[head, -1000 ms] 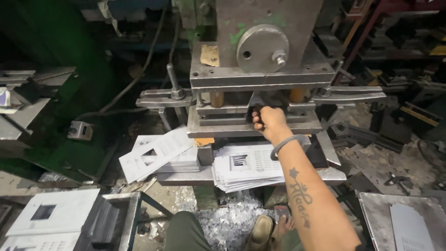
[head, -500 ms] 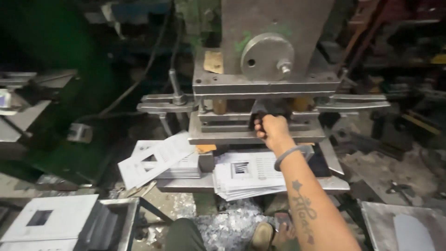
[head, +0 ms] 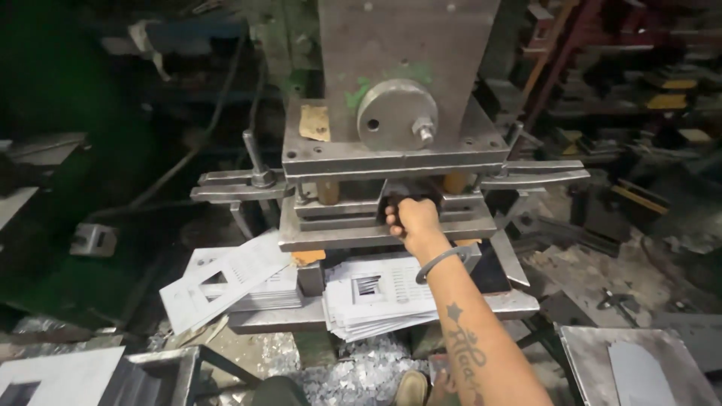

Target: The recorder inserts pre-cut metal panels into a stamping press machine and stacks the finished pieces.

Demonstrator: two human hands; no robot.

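one hand in view: right hand [head: 412,218] reaches into the gap of the press [head: 391,150], between upper block and lower die plate [head: 353,233], fingers curled shut on a dark piece [head: 391,201] sitting in the die; can't tell its exact shape. left hand not in view. judging by the look, the piece is thin stamped sheet metal: light, stiff, sharp-edged, maybe oily, so best pinched by the near edge as it is now. two stacks of pale punched sheets with rectangular cutouts lie on the press bed, one stack [head: 376,297] just below the wrist, the other stack [head: 226,282] to its left, top sheet skewed. a tan rectangular tag [head: 315,122] is stuck on the press face beside the round boss [head: 396,114].
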